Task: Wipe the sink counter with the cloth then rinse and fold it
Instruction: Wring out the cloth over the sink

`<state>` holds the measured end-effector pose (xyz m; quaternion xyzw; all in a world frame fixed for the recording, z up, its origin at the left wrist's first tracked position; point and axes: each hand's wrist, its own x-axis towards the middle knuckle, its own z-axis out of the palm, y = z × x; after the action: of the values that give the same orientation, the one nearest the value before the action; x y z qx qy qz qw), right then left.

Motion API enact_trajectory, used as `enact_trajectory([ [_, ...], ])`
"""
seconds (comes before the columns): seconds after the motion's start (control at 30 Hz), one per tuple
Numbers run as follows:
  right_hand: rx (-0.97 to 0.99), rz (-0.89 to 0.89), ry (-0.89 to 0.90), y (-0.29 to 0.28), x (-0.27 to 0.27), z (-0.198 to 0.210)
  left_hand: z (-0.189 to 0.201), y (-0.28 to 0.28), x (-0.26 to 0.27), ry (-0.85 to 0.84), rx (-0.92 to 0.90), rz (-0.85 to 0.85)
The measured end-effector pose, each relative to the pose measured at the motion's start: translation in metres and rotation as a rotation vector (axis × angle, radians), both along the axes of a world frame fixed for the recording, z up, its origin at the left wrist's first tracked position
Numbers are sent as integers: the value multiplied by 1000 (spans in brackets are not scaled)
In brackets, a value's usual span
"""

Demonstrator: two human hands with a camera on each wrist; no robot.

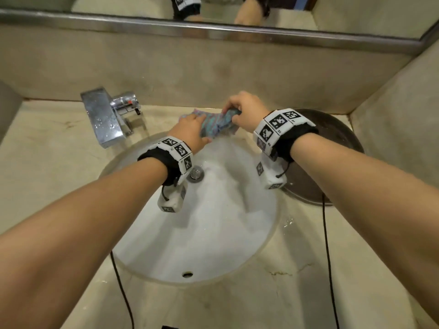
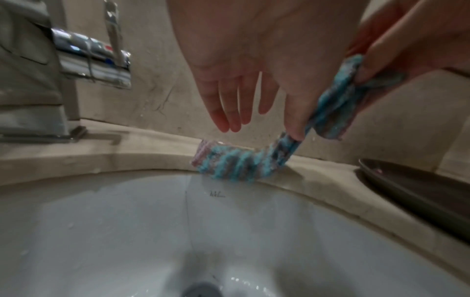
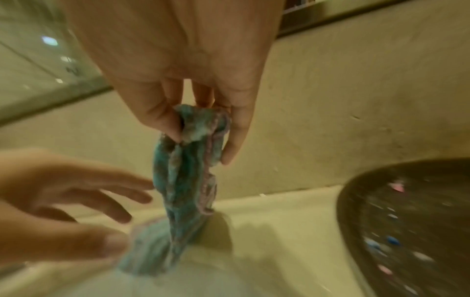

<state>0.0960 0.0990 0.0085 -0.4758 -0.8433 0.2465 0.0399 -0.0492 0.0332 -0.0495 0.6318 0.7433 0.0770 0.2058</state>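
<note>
Pinching one bunched end of the cloth [image 3: 193, 160] between thumb and curled fingers, the right hand [image 1: 247, 110] lifts it clear of the counter [image 1: 54, 157] at the far rim of the sink [image 1: 213, 233]. From that grip the cloth hangs twisted and rope-like, its lower end resting on the counter edge, just over the basin. The left hand [image 2: 244, 66] is beside it with fingers straight and spread; in the left wrist view its thumb lies against the hanging strip, but nothing shows it gripping, so it holds nothing firmly. To the left stands the tap [image 1: 107, 115], with no water seen running; drops lie on its spout and in the basin. To the right, a dark dish [image 1: 332, 148] sits on the counter, close to the right wrist. By my reading the rinse and wring are done or nearly so, and folding is about to begin. Next, the left hand should take the free lower end, so both hands can untwist the cloth, spread it flat, and bring the edges together.
</note>
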Motion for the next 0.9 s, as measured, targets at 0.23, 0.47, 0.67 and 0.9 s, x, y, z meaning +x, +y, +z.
enact_trajectory([
  [0.23, 36, 140, 262, -14, -42, 70, 58, -9, -13, -359, 132, 161],
  [0.47, 1, 116, 426, -15, -46, 101, 82, -27, -49, -445, 137, 248],
  [0.67, -44, 172, 441, -26, -52, 120, 97, -37, -48, -426, 147, 136],
  [0.9, -94, 160, 505, -32, -52, 138, 103, -35, -47, -529, 249, 127],
])
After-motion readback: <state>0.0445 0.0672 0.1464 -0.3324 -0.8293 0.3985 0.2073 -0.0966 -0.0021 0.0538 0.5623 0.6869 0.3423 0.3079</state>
